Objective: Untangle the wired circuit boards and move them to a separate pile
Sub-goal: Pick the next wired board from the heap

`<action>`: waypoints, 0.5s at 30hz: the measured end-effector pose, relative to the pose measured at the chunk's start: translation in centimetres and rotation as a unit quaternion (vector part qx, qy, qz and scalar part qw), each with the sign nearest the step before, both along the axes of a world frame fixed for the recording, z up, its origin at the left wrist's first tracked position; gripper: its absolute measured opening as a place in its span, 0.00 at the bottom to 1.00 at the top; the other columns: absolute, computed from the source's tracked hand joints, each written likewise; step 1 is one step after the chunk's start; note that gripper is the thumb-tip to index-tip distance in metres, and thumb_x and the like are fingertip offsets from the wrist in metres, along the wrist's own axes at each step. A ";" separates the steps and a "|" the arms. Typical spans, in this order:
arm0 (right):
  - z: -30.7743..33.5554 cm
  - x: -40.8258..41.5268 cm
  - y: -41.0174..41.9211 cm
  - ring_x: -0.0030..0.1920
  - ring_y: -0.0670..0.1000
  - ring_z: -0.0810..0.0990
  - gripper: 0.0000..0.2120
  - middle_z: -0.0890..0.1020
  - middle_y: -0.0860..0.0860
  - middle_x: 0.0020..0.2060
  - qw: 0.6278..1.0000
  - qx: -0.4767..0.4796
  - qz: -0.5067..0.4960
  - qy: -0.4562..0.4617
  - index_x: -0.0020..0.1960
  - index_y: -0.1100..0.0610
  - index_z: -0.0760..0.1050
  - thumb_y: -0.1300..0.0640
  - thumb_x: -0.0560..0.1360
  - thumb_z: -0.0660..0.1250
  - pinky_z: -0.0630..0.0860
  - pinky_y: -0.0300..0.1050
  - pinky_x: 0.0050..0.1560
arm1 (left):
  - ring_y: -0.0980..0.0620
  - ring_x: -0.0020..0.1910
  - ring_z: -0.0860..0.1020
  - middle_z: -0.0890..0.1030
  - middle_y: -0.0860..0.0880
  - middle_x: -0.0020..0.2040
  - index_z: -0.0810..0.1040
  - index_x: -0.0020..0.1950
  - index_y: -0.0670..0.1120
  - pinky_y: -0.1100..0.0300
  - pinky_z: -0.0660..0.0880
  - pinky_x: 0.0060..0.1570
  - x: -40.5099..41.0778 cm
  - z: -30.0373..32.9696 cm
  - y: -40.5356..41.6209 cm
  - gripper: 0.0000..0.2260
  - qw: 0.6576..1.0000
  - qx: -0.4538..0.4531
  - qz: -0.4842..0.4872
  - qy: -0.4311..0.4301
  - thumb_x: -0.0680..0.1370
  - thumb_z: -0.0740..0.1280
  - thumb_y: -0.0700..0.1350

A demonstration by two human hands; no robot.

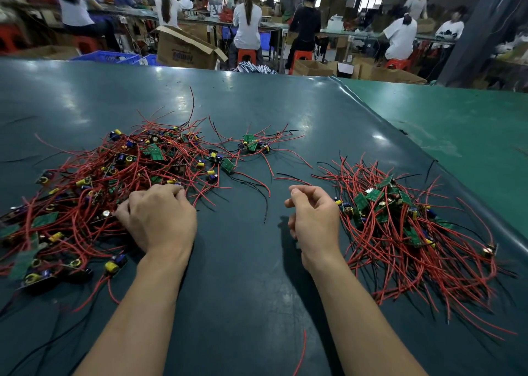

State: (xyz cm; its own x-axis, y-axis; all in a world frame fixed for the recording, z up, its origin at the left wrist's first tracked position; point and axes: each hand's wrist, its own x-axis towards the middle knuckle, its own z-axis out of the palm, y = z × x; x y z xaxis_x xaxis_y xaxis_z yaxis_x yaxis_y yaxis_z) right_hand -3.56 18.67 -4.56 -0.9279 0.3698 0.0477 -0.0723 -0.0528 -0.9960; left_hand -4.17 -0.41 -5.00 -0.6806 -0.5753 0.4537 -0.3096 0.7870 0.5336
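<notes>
Left hand (158,218) curled, gripping wires at near edge of tangled pile (94,192); right hand (313,218) loosely curled, holding nothing, just left of sorted pile (411,232) on table (243,112)

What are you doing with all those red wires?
A person is sorting little circuit boards with red wires on a dark green table. The left hand is reaching into the big tangled pile, fingers curled among the wires. The right hand hovers loosely curled and empty beside the sorted pile. A small clump of boards lies apart, farther back.
</notes>
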 end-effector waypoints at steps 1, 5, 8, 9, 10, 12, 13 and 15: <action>0.0 0.0 0.0 0.29 0.49 0.71 0.07 0.80 0.48 0.33 1.000 0.002 0.001 0.000 0.42 0.52 0.78 0.59 0.78 0.65 0.65 0.38 0.25 | 0.37 0.55 0.73 0.83 0.40 0.48 0.85 0.52 0.46 0.46 0.63 0.59 0.0 0.0 0.0 0.07 1.000 0.001 -0.002 0.008 0.77 0.69 0.44; -0.1 0.0 0.0 0.33 0.50 0.72 0.07 0.80 0.48 0.34 1.000 0.008 0.004 0.001 0.42 0.52 0.78 0.59 0.78 0.65 0.65 0.41 0.31 | 0.39 0.66 0.66 0.75 0.42 0.66 0.75 0.67 0.48 0.44 0.63 0.63 -0.3 -0.1 -0.3 0.20 0.998 -0.008 -0.051 -0.026 0.76 0.69 0.46; -0.1 0.1 0.1 0.30 0.49 0.71 0.06 0.80 0.48 0.34 1.000 0.010 0.011 0.000 0.43 0.53 0.78 0.59 0.78 0.65 0.65 0.39 0.27 | 0.45 0.73 0.61 0.64 0.46 0.76 0.70 0.72 0.49 0.47 0.57 0.69 -0.8 -0.5 -0.2 0.19 0.988 -0.047 -0.092 -0.113 0.80 0.60 0.48; 0.0 0.1 0.1 0.29 0.49 0.71 0.06 0.80 0.48 0.34 1.000 0.011 0.014 0.000 0.43 0.53 0.78 0.60 0.78 0.65 0.65 0.38 0.25 | 0.47 0.72 0.63 0.65 0.48 0.75 0.72 0.71 0.51 0.49 0.56 0.68 -0.9 -0.7 -0.2 0.18 0.986 -0.056 -0.099 -0.121 0.81 0.58 0.48; 0.0 0.2 0.1 0.28 0.48 0.71 0.06 0.80 0.49 0.34 1.000 0.012 0.017 0.000 0.43 0.53 0.78 0.60 0.78 0.65 0.65 0.37 0.23 | 0.47 0.70 0.66 0.69 0.50 0.73 0.74 0.68 0.52 0.49 0.57 0.67 -0.9 -0.8 -0.2 0.16 0.987 -0.052 -0.103 -0.112 0.81 0.58 0.47; -0.1 0.2 0.1 0.28 0.49 0.71 0.06 0.80 0.50 0.34 1.000 0.017 0.021 0.000 0.43 0.54 0.78 0.60 0.78 0.65 0.65 0.36 0.22 | 0.45 0.63 0.71 0.76 0.49 0.64 0.79 0.61 0.51 0.49 0.60 0.63 -1.0 -0.7 -0.3 0.12 0.992 -0.023 -0.096 -0.076 0.79 0.62 0.46; -0.1 0.2 0.2 0.28 0.49 0.71 0.06 0.80 0.50 0.34 1.000 0.021 0.022 0.000 0.43 0.54 0.78 0.60 0.78 0.65 0.65 0.36 0.22 | 0.43 0.61 0.72 0.78 0.47 0.60 0.79 0.59 0.50 0.48 0.62 0.61 -1.0 -0.6 -0.4 0.10 0.994 -0.016 -0.089 -0.059 0.78 0.65 0.46; -0.1 0.3 0.2 0.28 0.48 0.71 0.06 0.80 0.50 0.34 0.999 0.028 0.025 0.000 0.43 0.54 0.78 0.60 0.78 0.66 0.65 0.36 0.23 | 0.40 0.56 0.75 0.79 0.45 0.54 0.79 0.55 0.48 0.46 0.66 0.57 -0.8 -0.5 -0.3 0.09 0.997 -0.007 -0.079 -0.022 0.76 0.70 0.46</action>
State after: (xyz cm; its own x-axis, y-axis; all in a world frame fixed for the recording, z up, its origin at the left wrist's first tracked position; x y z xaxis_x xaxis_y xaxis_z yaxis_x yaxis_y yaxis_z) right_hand -3.31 18.85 -4.69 -0.9452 0.3196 0.0664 -0.0700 0.0002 -0.9975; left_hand -4.97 -0.76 -5.54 -0.7815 -0.4535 0.4284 -0.2043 0.8349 0.5111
